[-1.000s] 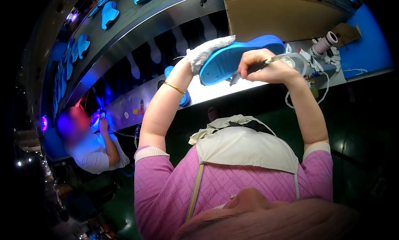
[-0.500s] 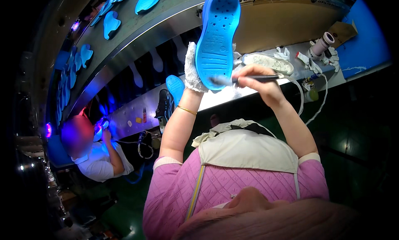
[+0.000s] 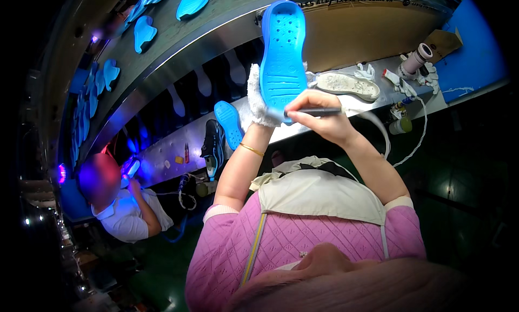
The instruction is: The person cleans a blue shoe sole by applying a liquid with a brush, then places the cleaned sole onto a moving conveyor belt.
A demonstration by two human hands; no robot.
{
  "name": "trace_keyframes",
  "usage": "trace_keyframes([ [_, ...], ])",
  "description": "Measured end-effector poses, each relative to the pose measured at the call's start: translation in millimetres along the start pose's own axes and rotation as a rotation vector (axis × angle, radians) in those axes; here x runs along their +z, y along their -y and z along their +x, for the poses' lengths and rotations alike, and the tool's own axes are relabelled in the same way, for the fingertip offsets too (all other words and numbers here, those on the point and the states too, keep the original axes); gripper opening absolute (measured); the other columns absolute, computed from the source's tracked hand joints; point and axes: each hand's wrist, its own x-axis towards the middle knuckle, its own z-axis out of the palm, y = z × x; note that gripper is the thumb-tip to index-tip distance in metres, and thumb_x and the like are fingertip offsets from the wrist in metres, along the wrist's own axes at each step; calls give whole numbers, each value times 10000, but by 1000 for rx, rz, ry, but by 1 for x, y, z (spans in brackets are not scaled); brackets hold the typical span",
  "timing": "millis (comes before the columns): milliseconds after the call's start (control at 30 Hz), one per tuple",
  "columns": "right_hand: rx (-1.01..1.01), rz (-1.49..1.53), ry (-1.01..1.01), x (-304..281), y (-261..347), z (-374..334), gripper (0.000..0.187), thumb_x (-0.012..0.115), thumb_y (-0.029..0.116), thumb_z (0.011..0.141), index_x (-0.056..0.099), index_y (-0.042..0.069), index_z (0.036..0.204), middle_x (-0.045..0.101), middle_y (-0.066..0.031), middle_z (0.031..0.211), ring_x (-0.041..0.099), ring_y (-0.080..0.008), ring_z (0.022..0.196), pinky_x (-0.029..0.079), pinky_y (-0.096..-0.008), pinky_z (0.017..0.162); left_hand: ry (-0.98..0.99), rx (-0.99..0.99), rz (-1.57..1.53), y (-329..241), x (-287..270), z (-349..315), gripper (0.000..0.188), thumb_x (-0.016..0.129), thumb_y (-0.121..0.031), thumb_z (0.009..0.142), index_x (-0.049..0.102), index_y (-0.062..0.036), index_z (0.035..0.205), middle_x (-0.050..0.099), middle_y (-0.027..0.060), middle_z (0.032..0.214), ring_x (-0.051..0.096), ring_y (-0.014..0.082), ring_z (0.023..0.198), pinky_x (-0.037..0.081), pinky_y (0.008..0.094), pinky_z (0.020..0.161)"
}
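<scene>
Held up in front of me is a bright blue shoe sole, its toe end pointing away and its heel end toward me. My left hand, in a white knit glove, grips it along the left side and under the heel. My bare right hand is closed around a brush with a dark handle. Motion blurs the bristles, which are at the near left edge of the heel. A pale tube runs from the handle's end. Whether the bristles touch the sole I cannot tell.
Another blue sole and a black shoe rest on the metal bench left of my arm. Right of my hands lie a pale sole, white gloves and a pink bottle. A co-worker sits left, by a belt carrying blue pieces.
The sole has come slightly nearer to me, and my left hand has shifted a little to the right. My right hand has carried the brush left, to the heel's edge.
</scene>
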Motion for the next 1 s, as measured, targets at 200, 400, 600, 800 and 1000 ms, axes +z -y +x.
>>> trace_keyframes([
  [200, -2, 63, -556, -3, 2, 21, 86, 666, 75, 887, 658, 14, 947, 673, -68, 949, 618, -116, 848, 496, -259, 780, 39, -4, -93, 5, 3, -3, 753, 414, -619, 926, 443, -16, 1376, 552, 218, 1297, 581, 356, 1122, 466, 466, 1001],
  [400, 18, 390, -252, -7, -4, 7, 130, 688, 108, 887, 668, 2, 961, 685, -73, 921, 643, -113, 829, 518, -243, 751, 74, 12, -10, 2, -6, 1, 780, 378, -645, 928, 451, -10, 1375, 578, 208, 1274, 597, 363, 1110, 471, 461, 999],
  [600, 46, 129, -180, -62, -15, 34, 165, 705, 130, 880, 670, 16, 995, 691, -76, 927, 645, -106, 797, 527, -239, 742, -25, -87, -31, 2, 5, -17, 794, 385, -655, 925, 438, -13, 1389, 570, 213, 1288, 598, 355, 1126, 481, 501, 985],
  [800, -106, -84, -471, -66, -5, 55, 136, 657, 59, 892, 673, 9, 1018, 681, -71, 984, 639, -119, 888, 509, -250, 826, -154, -80, 164, 0, 22, -27, 755, 403, -623, 938, 448, -12, 1380, 593, 213, 1256, 621, 359, 1094, 488, 529, 971],
  [1000, -98, -176, -139, -24, 6, 26, 119, 685, -12, 793, 685, 15, 910, 650, -116, 1022, 624, -190, 1004, 483, -312, 871, -210, 11, 333, -21, 9, -19, 743, 427, -612, 936, 465, -2, 1359, 615, 205, 1216, 657, 328, 1013, 536, 450, 912],
])
